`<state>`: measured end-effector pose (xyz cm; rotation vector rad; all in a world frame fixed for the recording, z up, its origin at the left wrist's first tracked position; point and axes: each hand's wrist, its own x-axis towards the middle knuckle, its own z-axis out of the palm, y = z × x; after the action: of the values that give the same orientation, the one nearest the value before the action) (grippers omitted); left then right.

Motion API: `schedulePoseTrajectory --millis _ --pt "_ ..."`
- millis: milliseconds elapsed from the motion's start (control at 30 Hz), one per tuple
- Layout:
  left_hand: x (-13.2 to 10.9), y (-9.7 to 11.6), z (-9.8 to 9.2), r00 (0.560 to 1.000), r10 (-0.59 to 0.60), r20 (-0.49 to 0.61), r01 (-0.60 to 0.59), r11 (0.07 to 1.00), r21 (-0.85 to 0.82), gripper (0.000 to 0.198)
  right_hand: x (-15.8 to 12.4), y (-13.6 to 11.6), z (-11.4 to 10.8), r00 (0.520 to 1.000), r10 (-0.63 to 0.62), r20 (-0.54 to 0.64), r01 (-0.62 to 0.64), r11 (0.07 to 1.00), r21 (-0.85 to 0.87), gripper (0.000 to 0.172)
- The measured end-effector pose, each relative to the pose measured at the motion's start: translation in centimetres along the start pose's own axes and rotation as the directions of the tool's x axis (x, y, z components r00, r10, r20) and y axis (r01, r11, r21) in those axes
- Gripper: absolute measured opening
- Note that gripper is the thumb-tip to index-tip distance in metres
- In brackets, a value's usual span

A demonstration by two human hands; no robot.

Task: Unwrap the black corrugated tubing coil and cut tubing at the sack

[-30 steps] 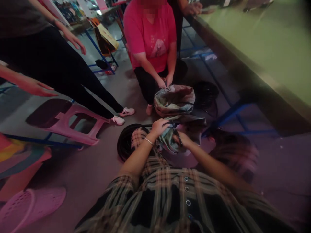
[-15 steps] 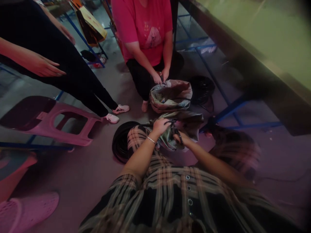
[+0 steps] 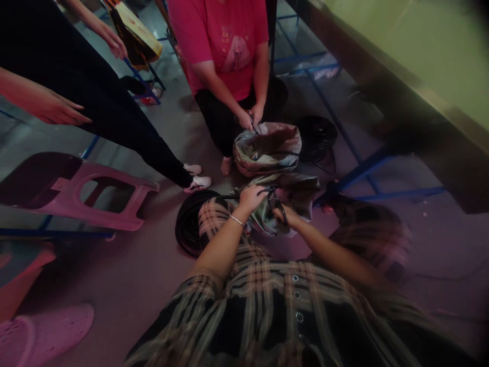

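Note:
My left hand is closed round a black cable, which runs toward a black coil on the floor by my left knee. My right hand grips scissors with black handles, their blades up close to the cable end by my left fingers. Below both hands lies an open, crumpled greenish-grey sack; its inside is mostly hidden. Just beyond stands a second open sack, where a co-worker in a pink shirt holds both hands together at the rim on something small.
Another black coil lies right of the far sack. A table with blue legs overhangs the right side. At left are a pink plastic stool, a pink clog and a standing person in dark trousers.
The standing person's legs and feet have shifted to the right, toward the near coil. My hands, the cable and the scissors stay almost in place.

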<state>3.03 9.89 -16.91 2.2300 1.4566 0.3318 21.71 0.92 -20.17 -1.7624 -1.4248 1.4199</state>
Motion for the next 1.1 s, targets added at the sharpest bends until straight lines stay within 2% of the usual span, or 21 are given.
schedulePoseTrajectory --millis 467,600,767,933,1100 --pt "-0.1 0.1 0.3 1.0 0.008 0.015 -0.008 1.0 0.017 0.03 0.0 0.3 0.5 1.0 0.009 0.023 -0.011 0.998 0.068 0.016" --pt "0.0 0.0 0.5 1.0 0.015 0.016 -0.015 1.0 0.01 0.031 -0.2 -0.1 0.6 0.997 0.073 0.01 -0.073 0.989 0.125 0.015" --pt "0.0 0.0 0.8 1.0 0.002 0.022 -0.003 1.0 0.024 0.03 -0.6 -0.7 0.6 0.997 0.072 0.024 -0.075 0.986 0.149 0.014" --pt "0.0 -0.1 1.0 0.999 0.014 0.039 -0.015 1.0 0.025 0.03 -0.9 -1.1 0.7 0.995 0.102 -0.016 -0.098 0.98 0.173 0.015" --pt "0.2 -0.1 1.4 0.997 0.007 0.079 -0.012 0.998 0.054 0.03 -0.8 -1.1 0.9 0.986 0.167 -0.017 -0.163 0.977 0.139 0.01"
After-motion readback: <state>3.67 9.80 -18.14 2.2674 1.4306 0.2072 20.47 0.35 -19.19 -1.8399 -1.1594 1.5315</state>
